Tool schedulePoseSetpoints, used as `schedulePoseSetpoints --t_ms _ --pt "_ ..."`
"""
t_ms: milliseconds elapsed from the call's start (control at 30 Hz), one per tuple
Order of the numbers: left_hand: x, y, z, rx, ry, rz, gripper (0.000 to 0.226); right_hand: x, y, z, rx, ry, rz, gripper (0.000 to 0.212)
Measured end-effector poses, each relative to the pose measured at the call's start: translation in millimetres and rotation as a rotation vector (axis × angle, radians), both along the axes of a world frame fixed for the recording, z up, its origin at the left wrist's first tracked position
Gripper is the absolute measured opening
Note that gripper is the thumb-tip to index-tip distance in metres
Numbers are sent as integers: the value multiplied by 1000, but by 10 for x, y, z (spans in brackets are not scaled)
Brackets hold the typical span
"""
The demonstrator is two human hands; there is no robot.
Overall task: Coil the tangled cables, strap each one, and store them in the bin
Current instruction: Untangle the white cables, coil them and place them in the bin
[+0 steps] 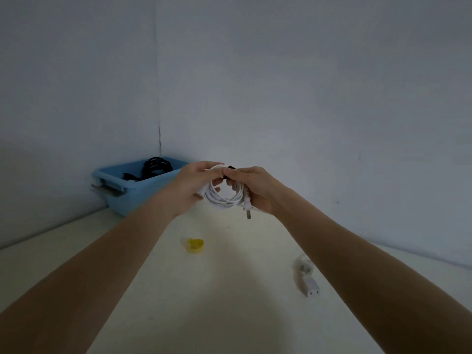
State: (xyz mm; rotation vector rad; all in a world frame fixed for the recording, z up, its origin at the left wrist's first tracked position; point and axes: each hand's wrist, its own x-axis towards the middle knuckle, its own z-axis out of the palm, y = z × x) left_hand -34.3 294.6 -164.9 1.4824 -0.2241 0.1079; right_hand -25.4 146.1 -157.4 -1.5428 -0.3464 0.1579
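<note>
White coiled cable point(222, 198) hangs above the surface point(229, 290), left hand point(190, 186) gripping its side, right hand point(251, 187) pinching a black strap point(230, 167) on top.

I'm in a bare, dim room, more a plain workspace than a lived-in home. In front of me an off-white tabletop point(229, 290) runs into a corner of blank grey walls point(306, 85) at upper left of centre. A blue plastic bin point(120, 192) with black cables point(155, 166) sits in that corner.
</note>
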Motion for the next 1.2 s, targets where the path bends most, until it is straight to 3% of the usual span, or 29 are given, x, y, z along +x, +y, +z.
schedulePoseSetpoints --t_ms 100,200,267,333,367,467,533,633,800,967,1100,1200 --pt "256 428 -1 -65 65 -16 33 420 437 54 140 148 -16 15" --pt "546 889 20 -38 15 205 29 759 927 122 244 228 73 14" --pt "698 1173 49 -89 0 374 30 903 1198 178 260 177 109 6" --pt "827 1424 63 -146 -6 488 32 1095 1468 204 226 99 67 32" --pt "888 1522 56 -175 -13 522 32 1182 1606 209 188 40 29 33" --pt "1058 1666 -4 -147 -15 598 19 1457 1999 173 80 -65 -118 19" --pt "1153 1720 -76 102 -19 704 17 1631 2151 110 45 -112 -168 15" --pt "1234 1853 -166 713 -43 836 27 1790 2251 -21 -69 -173 -173 15" --pt "1328 1924 -255 1158 21 860 31 1963 2372 -223 -705 -435 -45 24" --pt "1313 1705 -206 974 -219 942 24 1877 2112 -117 -705 -497 -42 34" --pt "1225 1276 -135 882 -309 780 22 1680 1586 35 -918 -592 44 30" --pt "1076 811 -142 889 -324 610 24 1365 1043 217 -998 -639 -27 29"
